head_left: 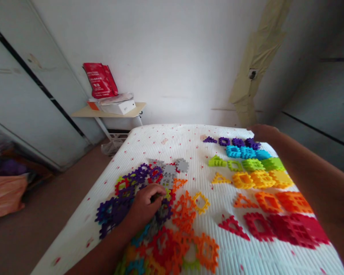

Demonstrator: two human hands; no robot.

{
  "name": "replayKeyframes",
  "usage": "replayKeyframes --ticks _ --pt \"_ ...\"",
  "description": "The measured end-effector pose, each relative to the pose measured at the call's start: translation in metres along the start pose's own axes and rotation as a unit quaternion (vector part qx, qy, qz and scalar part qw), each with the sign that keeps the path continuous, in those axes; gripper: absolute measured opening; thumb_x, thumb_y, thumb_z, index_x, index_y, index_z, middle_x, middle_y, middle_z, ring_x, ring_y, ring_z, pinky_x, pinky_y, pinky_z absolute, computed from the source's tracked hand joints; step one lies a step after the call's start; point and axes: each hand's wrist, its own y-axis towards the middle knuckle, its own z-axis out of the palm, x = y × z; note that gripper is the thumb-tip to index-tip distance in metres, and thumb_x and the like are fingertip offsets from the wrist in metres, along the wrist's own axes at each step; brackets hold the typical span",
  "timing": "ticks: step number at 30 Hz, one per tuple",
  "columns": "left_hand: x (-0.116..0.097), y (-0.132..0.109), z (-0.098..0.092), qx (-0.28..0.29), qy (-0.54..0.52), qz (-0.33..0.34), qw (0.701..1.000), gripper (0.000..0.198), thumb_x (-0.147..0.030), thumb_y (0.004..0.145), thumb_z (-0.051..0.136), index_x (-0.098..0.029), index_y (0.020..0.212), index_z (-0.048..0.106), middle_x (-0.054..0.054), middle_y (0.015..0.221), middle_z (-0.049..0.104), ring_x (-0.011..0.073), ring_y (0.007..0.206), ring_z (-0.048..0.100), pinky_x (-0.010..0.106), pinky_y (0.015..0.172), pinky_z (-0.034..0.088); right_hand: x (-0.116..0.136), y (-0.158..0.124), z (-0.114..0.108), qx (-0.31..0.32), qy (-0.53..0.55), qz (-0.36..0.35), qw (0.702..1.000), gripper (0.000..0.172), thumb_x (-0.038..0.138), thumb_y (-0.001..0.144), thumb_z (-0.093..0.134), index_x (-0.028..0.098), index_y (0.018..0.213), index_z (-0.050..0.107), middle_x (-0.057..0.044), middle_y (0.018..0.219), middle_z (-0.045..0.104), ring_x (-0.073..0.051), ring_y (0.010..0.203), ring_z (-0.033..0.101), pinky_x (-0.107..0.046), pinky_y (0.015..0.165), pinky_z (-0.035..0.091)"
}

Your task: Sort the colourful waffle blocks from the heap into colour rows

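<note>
My left hand [149,198] is over a mixed pile of plastic interlocking building pieces, its fingers curled in toward the thumb. Whatever is between those fingers is hidden; a small lime green piece [167,194] shows beside the fingertips. Dark purple pieces [141,173], grey pieces [169,170] and orange pieces [184,212] surround the hand. At the far right corner of the table, my right hand [262,132] is close behind a stack of purple pieces [252,143]. Its fingers are too dark and blurred to make out.
Rows sorted by colour line the right side: blue pieces [248,152], green pieces [253,164], yellow pieces [262,178], orange pieces [268,201] and red pieces [292,229]. A single yellow square frame [208,201] lies mid-table. Behind, a side table [139,109] bears a red bag [100,81].
</note>
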Motion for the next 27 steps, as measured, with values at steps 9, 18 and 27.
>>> replayKeyframes --ticks 9,18,27 --pt "0.003 -0.001 0.004 0.01 0.063 0.021 0.998 0.022 -0.009 0.066 0.045 -0.019 0.075 0.062 0.002 0.078 0.065 0.0147 0.074 0.058 0.025 0.072 0.045 0.162 -0.185 -0.059 0.049 0.266 -0.291 0.918 0.014 0.023 0.079 0.053 0.021 0.09 0.061 -0.001 0.08 0.067 -0.011 0.065 0.059 -0.02 0.057 0.036" --pt "0.005 0.001 0.005 0.017 0.067 0.053 0.996 0.021 -0.009 0.067 0.044 -0.018 0.076 0.061 0.003 0.079 0.065 0.0166 0.078 0.059 0.028 0.074 0.044 0.256 -0.254 -0.041 0.079 0.203 -0.227 0.949 0.026 0.031 0.079 0.048 0.018 0.101 0.052 -0.007 0.078 0.069 -0.022 0.067 0.064 -0.025 0.052 0.035" --pt "0.006 0.003 0.005 0.033 0.085 0.05 0.995 0.022 -0.008 0.066 0.044 -0.017 0.076 0.061 0.004 0.078 0.065 0.0165 0.077 0.06 0.027 0.072 0.044 0.264 -0.25 -0.016 0.067 0.311 -0.146 0.937 0.023 0.025 0.069 0.057 0.022 0.092 0.053 0.0 0.074 0.066 -0.016 0.066 0.061 -0.022 0.052 0.03"
